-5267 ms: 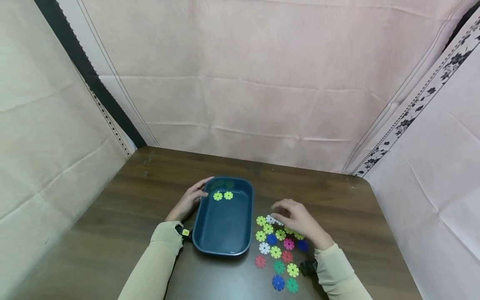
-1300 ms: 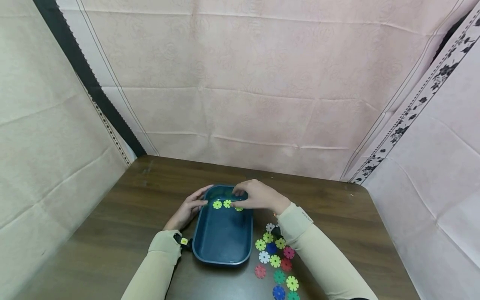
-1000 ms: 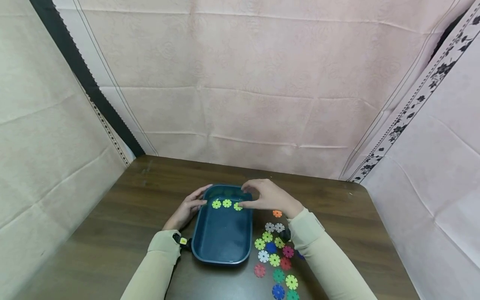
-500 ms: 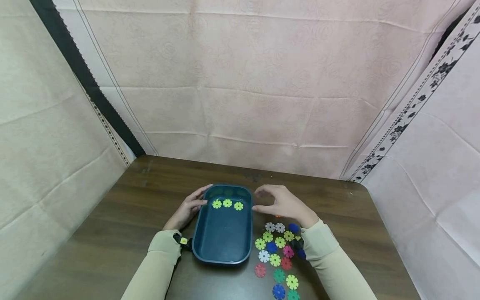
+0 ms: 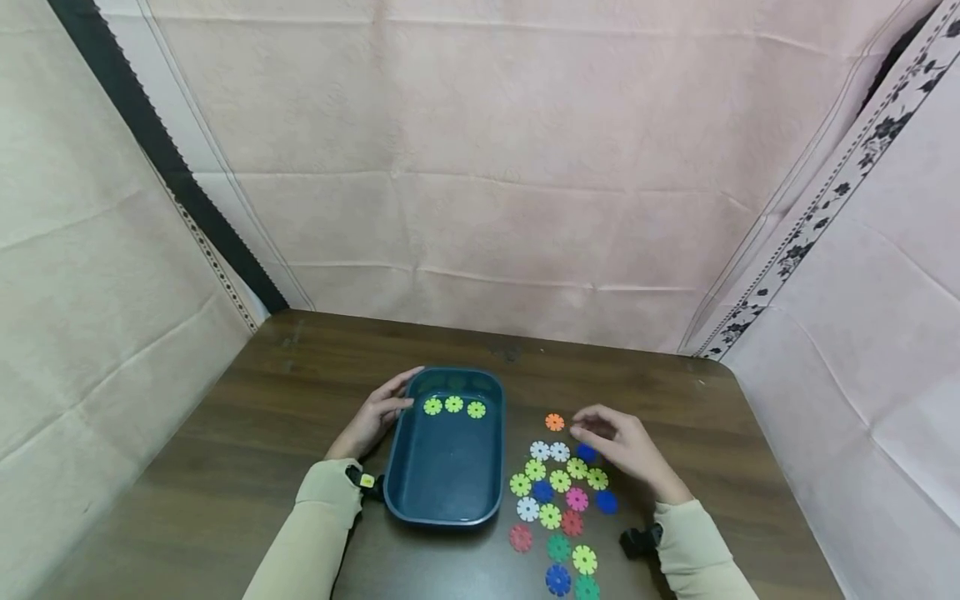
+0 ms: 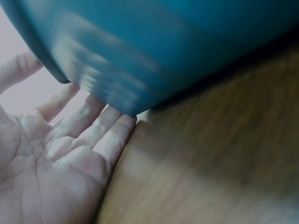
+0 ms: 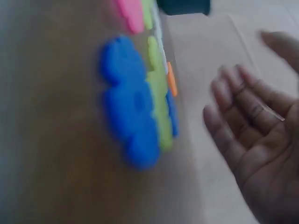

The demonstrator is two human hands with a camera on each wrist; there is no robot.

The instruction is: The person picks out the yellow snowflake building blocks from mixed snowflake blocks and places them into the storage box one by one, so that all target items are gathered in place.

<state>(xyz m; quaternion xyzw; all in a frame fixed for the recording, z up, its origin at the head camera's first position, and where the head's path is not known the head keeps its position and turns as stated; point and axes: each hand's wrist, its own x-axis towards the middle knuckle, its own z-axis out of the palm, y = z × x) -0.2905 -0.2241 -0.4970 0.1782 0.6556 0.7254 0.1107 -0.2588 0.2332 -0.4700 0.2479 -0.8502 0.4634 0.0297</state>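
My left hand (image 5: 378, 412) holds the dark blue tray (image 5: 446, 487) at its far left side, thumb over the rim and fingers along the outer wall. In the left wrist view, the fingers (image 6: 77, 119) reach to the tray wall (image 6: 154, 51). Inside the tray, three yellow-green notched discs, among them the right one (image 5: 476, 410), lie in a row near the far end. My right hand (image 5: 622, 442) hovers with loosely bent fingers and nothing in them. Close to its fingertips are an orange notched disc (image 5: 554, 422) and a blue notched disc (image 5: 587, 452).
Right of the tray, several flower-like discs lie on the brown wooden table (image 5: 345, 342), including white (image 5: 559, 452), pink (image 5: 577, 499), red (image 5: 572, 523) and green (image 5: 558, 547) ones. Pale cloth (image 5: 480, 208) hangs behind the table and at both sides.
A third yellow-green disc has joined the row in the tray, let go by my right hand. That hand has moved right, back to the loose discs. My left hand stays at the tray.
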